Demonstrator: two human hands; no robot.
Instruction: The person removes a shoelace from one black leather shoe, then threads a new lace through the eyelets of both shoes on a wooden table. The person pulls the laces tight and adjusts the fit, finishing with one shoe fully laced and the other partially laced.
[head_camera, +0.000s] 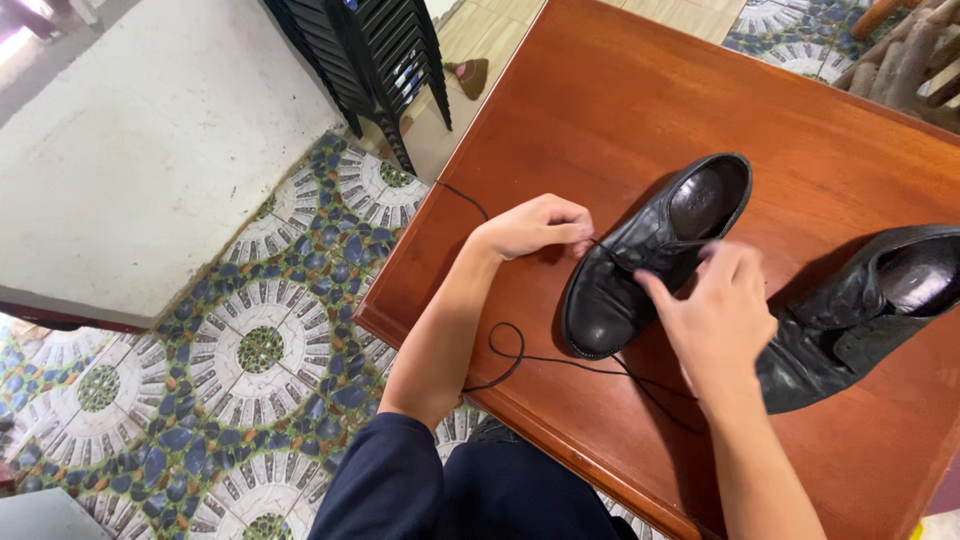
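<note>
Lacing is under way on a black leather shoe that sits near the front left edge of the reddish-brown wooden surface, toe pointing toward the person. The left hand is closed in a pinch on the thin black lace just beside the shoe's eyelets. The right hand curls loosely over the tongue area; its fingers blur, so I cannot tell whether they hold anything. To my eye, doing this well means keeping the cord taut from the pinch, feeding the tip squarely through each eyelet, and steadying the upper so it does not slide on the polished wood.

The shoe's leather is creased and glossy, rounded at the toe, with a dark hollow opening. The lace is slender and limp, looping over the surface's edge in a loose curl. A second black shoe lies just beside, to the right, softer-looking and slumped. Beyond, the floor shows patterned blue-green tiles, and a stack of dark plastic chairs stands well apart.
</note>
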